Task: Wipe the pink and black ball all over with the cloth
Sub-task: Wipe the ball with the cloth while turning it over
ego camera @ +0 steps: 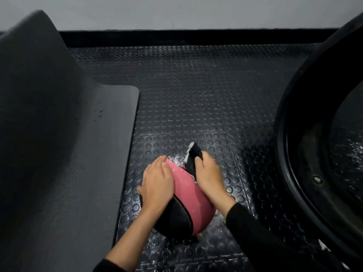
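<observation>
Ball [185, 190] on floor [196, 95]
Left grip [157, 183] lies flat on the ball at 9 o'clock; right grip [208, 173] clenches the cloth [193, 157] against it at 1 o'clock.

Pink and black ball [188, 197] on the studded black floor [196, 95] toward its near edge, pink panel up, bunched black-and-white cloth [191, 160] against its far right side
</observation>
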A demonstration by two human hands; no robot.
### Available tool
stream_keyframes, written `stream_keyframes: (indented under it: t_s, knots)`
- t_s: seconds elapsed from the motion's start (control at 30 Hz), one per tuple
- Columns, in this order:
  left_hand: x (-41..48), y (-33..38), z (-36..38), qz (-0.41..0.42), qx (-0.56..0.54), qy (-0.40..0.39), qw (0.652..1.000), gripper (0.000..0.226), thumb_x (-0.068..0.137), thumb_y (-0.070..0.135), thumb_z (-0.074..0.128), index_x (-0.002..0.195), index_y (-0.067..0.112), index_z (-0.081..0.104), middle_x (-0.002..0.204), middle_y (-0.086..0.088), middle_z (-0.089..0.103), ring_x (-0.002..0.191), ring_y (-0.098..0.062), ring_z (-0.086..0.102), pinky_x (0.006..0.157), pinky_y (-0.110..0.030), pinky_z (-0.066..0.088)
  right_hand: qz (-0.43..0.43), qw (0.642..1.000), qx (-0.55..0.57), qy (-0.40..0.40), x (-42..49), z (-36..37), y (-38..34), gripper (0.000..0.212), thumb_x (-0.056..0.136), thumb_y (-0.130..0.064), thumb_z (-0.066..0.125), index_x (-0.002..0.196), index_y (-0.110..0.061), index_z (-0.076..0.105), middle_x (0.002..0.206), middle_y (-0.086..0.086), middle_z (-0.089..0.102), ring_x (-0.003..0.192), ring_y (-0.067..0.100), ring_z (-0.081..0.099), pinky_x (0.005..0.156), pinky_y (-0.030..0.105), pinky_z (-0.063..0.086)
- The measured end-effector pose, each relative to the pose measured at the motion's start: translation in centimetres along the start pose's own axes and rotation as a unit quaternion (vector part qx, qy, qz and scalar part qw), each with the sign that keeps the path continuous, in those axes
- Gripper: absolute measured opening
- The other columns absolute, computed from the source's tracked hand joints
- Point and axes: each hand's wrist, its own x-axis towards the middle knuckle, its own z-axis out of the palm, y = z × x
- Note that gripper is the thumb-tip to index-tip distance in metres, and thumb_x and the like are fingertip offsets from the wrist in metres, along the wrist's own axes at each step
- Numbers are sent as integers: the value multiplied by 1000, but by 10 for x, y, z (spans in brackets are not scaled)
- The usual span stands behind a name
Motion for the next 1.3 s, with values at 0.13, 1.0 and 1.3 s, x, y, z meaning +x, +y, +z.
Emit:
stream_keyframes:
  t_s: [0.13,1.0,1.3]
  knots:
    - [3,-5,-8,-6,-23,-4,1000,52,95,39,20,132,26,53,139,6,52,130,-15,44,110,-45,32,-196,978,-59,30,-80,20,3,45,100,-34,23,142,-24,38,147,-15,34,141,4,23,117,27,17]
    - [15,-27,-29,-61,-68,-1,996,39,101,19,30,128,22,58,136,-2,56,127,-21,46,104,-31,31,-319,939,-130,25,-106,43,16,49,95,-18,36,144,-19,34,152,-6,33,145,10,18,118,32,10]
    - [14,-14,-16,-103,-76,28,991,43,99,23,27,134,21,52,142,-2,49,131,-22,41,108,-35,27,-28,995,43,87,-26,21,6,35,101,-24,29,130,-18,48,125,-3,56,115,13,53,88,22,48]
